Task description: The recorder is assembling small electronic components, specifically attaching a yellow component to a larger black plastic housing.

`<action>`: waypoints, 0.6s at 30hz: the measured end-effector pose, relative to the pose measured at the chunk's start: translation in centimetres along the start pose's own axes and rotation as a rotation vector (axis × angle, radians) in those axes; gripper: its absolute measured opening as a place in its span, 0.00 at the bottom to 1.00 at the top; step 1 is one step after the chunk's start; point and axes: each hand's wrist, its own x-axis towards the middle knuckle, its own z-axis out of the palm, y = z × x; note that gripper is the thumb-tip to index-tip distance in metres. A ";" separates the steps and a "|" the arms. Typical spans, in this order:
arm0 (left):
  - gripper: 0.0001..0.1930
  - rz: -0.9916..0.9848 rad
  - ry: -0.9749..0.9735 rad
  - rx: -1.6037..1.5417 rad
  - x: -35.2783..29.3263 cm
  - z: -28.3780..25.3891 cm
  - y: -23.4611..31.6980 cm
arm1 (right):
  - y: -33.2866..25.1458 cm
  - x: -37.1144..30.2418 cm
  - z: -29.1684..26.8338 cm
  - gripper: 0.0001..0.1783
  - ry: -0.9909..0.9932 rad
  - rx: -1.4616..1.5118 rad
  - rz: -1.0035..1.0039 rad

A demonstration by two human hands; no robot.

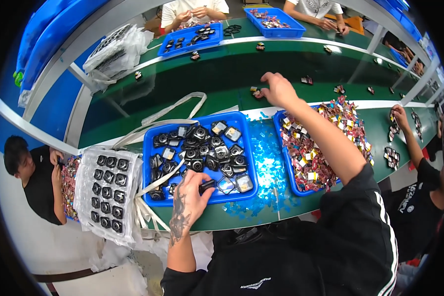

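Black clothing marks out a co-worker (42, 190) at the far left, beside a heap of small reddish parts (70, 190). Next comes a translucent plastic tray (85, 195), where black camera-like devices sit in neat rows of three. To its right, pale strips (168, 106) trail along a blue tray (250, 148) holding a loose jumble of similar devices (200, 133). Over this tray's near edge, the tattooed left hand (193, 195) has its fingers closed around a small black piece (207, 186). Bits of shiny blue film (269, 172) litter the counter (222, 69) between that tray and another. Beyond them the right hand (279, 91) reaches out, fingers partly spread, just beside a small part (257, 92); from where I stand, I cannot tell whether they touch. Its forearm crosses the second blue tray (285, 158), heaped with reddish, white and yellow parts (306, 170). Farther right, another person's hand (400, 117) lifts dark pieces (393, 129).
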 end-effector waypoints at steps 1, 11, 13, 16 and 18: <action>0.13 0.121 0.052 -0.119 0.3 0.5 0.5 | -2.0 -1.5 -1.3 0.12 -0.060 0.079 -0.068; 0.19 0.451 0.180 -0.460 1.2 5.3 5.2 | -11.5 -16.9 -8.0 0.13 -0.653 1.282 0.392; 0.26 0.077 -0.095 -1.280 0.4 6.0 5.9 | -11.3 -17.2 -8.5 0.15 -0.482 1.049 0.372; 0.25 -0.250 -0.239 -1.623 0.1 7.2 6.4 | -11.4 -18.1 -8.9 0.14 -0.442 0.796 0.185; 0.22 -0.185 -0.291 -1.489 -0.1 7.7 5.6 | -11.2 -17.6 -9.8 0.12 -0.454 0.739 0.172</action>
